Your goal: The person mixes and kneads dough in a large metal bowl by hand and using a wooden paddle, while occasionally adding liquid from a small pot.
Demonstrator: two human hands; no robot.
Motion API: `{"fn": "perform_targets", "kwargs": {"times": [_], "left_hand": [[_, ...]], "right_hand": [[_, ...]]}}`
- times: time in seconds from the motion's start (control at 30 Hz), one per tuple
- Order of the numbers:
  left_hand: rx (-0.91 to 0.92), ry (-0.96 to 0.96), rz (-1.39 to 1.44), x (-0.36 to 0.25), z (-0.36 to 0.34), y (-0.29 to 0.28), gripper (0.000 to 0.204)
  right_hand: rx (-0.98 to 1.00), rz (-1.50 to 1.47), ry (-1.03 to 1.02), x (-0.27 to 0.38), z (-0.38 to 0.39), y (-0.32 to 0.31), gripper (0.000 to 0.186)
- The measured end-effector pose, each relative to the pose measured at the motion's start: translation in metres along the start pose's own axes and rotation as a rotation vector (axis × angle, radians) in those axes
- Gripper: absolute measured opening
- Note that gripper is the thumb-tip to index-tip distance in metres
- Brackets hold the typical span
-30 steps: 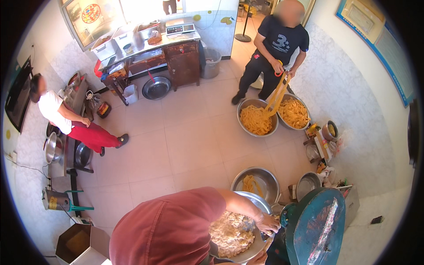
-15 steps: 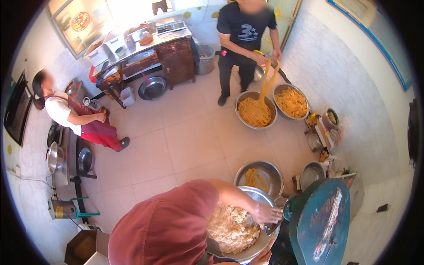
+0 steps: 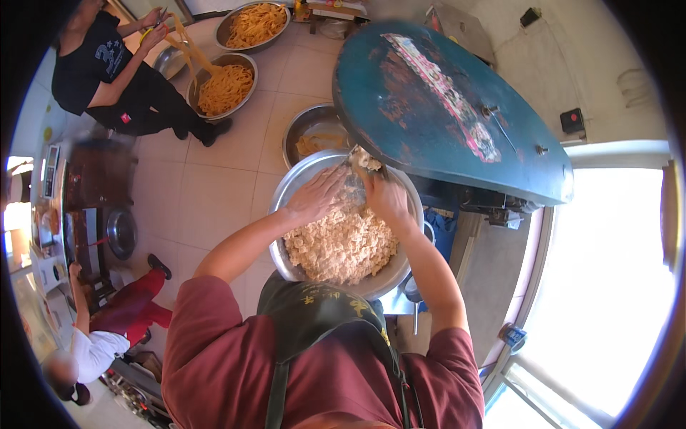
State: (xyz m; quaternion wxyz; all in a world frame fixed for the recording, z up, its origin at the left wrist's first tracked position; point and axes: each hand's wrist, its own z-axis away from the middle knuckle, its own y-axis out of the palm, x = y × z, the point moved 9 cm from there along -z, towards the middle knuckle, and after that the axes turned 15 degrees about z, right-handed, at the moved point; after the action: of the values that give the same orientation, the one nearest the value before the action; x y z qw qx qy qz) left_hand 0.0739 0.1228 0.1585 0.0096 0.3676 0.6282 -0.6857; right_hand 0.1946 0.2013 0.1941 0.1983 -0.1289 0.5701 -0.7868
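Note:
A wide metal basin full of crumbly, pale dough is in front of me. My left hand lies over its far side, fingers stretched out and close together, at the edge of the crumbs. Beside it my right hand reaches up to the edge of a big teal machine cover. Its fingertips are partly hidden there, next to a small clump of dough. A second metal basin behind holds a few yellow strips.
At the upper left a person in black holds scissors and long yellow strips over a basin of noodles. Another noodle basin stands behind. A person in white and red is at the lower left. A bright window is at the right.
My view has swung right and down over the basin and machine. My right hand has gone from the basin's near side up to the machine's edge. My left hand stays over the basin.

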Motion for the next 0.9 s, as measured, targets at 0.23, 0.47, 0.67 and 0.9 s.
{"fn": "perform_targets", "kwargs": {"times": [0.23,0.47,0.67,0.9], "left_hand": [[-0.112,-0.316,0.436,0.005,0.096,0.02,0.066],[-0.238,-0.745,0.714,0.077,0.115,0.098,0.074],[0.208,-0.758,1.031,0.077,0.002,0.139,0.076],[0.161,-0.338,0.41,-0.018,0.021,0.085,0.082]], "right_hand": [[-0.249,-0.032,0.031,-0.005,-0.013,0.005,0.034],[-0.41,0.057,-0.028,-0.01,-0.022,-0.021,0.027],[-0.187,0.093,0.029,-0.027,-0.009,0.003,0.036],[-0.437,0.055,-0.112,-0.002,-0.002,-0.023,0.037]]}}
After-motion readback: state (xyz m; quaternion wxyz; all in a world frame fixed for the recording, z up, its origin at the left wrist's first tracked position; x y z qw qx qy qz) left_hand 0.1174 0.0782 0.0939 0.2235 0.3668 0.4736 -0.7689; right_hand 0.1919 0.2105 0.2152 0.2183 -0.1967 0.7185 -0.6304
